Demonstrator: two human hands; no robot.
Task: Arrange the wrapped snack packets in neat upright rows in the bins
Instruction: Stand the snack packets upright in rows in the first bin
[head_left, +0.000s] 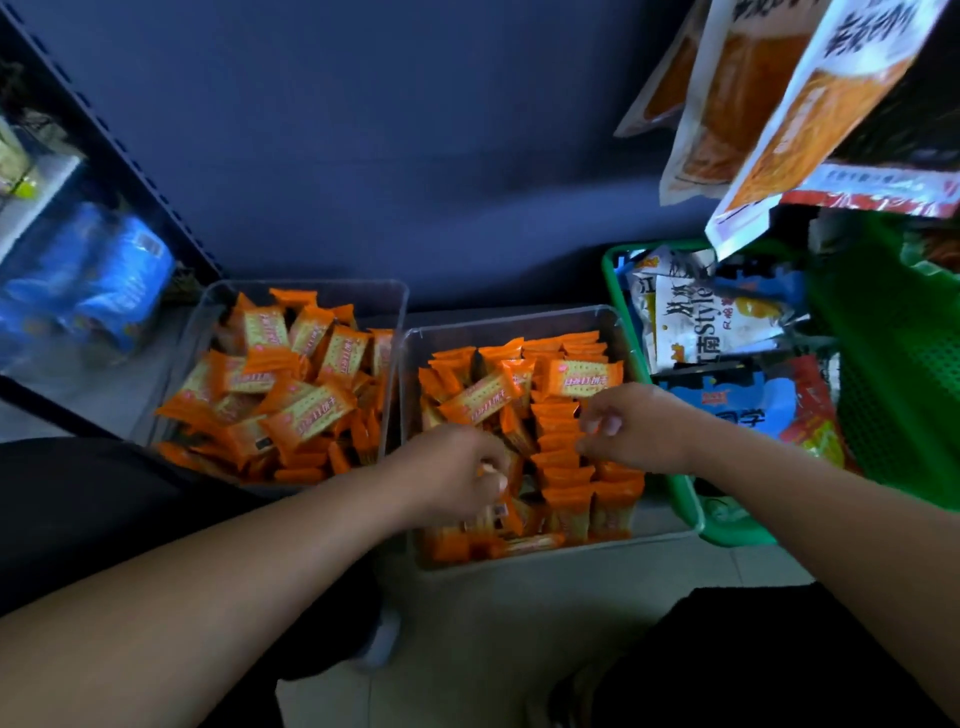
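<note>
The left hand (454, 475) curls its fingers (493, 480), seemingly pinching an orange packet (485, 469) inside the right clear bin (519, 325), while the right hand (636, 428), fingers curled, touches that bin's upright row (558, 457), its hold unclear.

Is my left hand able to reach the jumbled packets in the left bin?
Probably yes: the left bin is open-topped beside your left hand, nothing between, though that hand holds a packet.
</note>
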